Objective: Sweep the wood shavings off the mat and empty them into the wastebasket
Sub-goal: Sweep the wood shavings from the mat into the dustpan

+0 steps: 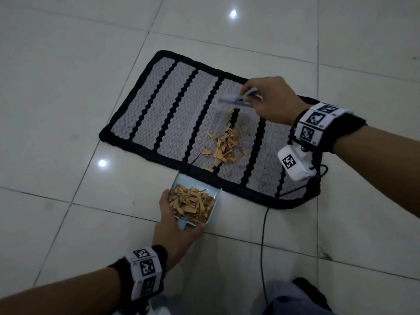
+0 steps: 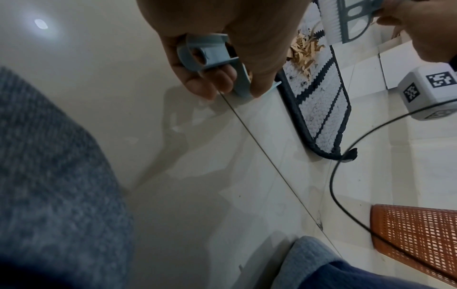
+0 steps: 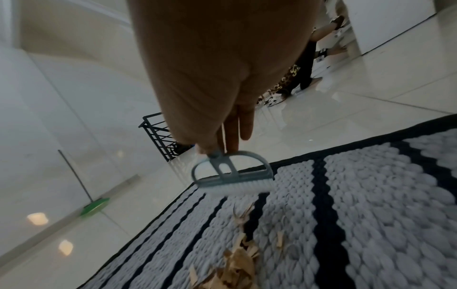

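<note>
A grey mat [image 1: 172,110] with black stripes and a black border lies on the tiled floor. Tan wood shavings [image 1: 227,144] sit in a loose pile on its near part, also seen as shavings [image 3: 237,260]. My right hand [image 1: 268,98] grips a small blue hand brush [image 1: 234,101] above the far end of the pile; the brush [image 3: 232,174] has white bristles just over the mat [image 3: 371,215]. My left hand [image 1: 175,223] grips the handle of a pale blue dustpan [image 1: 181,180] at the mat's near edge. The pan holds many shavings [image 1: 193,201]. An orange mesh wastebasket [image 2: 415,240] stands to my right.
A black cable [image 1: 263,242] runs across the tiles from the mat's near right corner. A black wire rack [image 3: 158,136] and a green-headed mop [image 3: 94,207] stand beyond the mat. My knees [image 1: 293,298] are at the bottom edge.
</note>
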A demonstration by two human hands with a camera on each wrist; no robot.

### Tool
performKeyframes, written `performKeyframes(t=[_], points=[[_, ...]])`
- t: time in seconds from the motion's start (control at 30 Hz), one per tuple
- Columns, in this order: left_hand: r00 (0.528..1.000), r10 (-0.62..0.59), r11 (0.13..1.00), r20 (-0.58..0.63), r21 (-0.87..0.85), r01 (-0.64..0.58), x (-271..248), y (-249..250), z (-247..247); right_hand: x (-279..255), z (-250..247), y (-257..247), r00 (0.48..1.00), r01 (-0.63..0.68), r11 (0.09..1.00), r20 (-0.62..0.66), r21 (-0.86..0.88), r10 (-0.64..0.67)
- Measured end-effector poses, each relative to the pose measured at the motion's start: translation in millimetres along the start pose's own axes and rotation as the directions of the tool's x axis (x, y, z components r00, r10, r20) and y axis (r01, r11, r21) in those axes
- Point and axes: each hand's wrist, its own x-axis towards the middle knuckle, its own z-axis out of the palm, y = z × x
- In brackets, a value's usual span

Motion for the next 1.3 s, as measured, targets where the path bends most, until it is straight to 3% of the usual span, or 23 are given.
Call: performKeyframes(t=[0.07,0.17,0.47,0.6,0.7,0.8,0.87,1.0,1.07,1.23,1.3], points=[[1.000,0.006,1.000,-0.006,-0.010,-0.006,0,0,1,5,4,12,0.994,-0.084,0.996,-0.071,-0.039,0.081],[1.000,0.014,0.999,0.001,-0.035,-0.014,0,1,2,8,18,11,0.988,-0.154,0.983,0.003,-0.102,0.155],[1.000,0.025,0.999,-0.001,-0.032,-0.025,1,1,2,-50,70,-73,0.966,0.149,0.989,0.214,-0.015,-0.142],[1.000,0.029,0.999,-0.001,-0.031,-0.029,3,-1,2,-72,68,-90,0.956,0.235,0.971,0.168,0.043,-0.239],[1.000,0.027,0.998,0.004,-0.051,-0.027,3,-2,2,-67,52,-86,0.982,0.188,0.970,-0.019,0.152,-0.187],[1.000,0.026,0.998,0.016,-0.062,-0.025,4,-1,1,-45,43,-64,0.979,0.077,0.987,-0.197,0.138,-0.049],[0.999,0.030,0.998,0.020,-0.062,-0.029,4,-1,1,-26,44,-45,0.976,0.007,0.995,-0.215,0.098,0.015],[0.999,0.045,0.998,0.013,-0.055,-0.044,4,-2,1,-2,59,-21,0.988,-0.085,0.995,-0.123,0.044,0.089],[0.999,0.049,0.997,0.010,-0.052,-0.049,4,-3,1,-2,65,-27,0.996,-0.045,0.998,-0.080,0.053,0.049],[0.999,0.050,0.997,0.010,-0.055,-0.050,4,-4,1,-35,68,-56,0.980,0.197,0.980,0.035,0.034,-0.198],[0.999,0.052,0.998,0.005,-0.046,-0.052,4,-5,1,-51,63,-55,0.977,0.208,0.977,0.037,0.054,-0.210]])
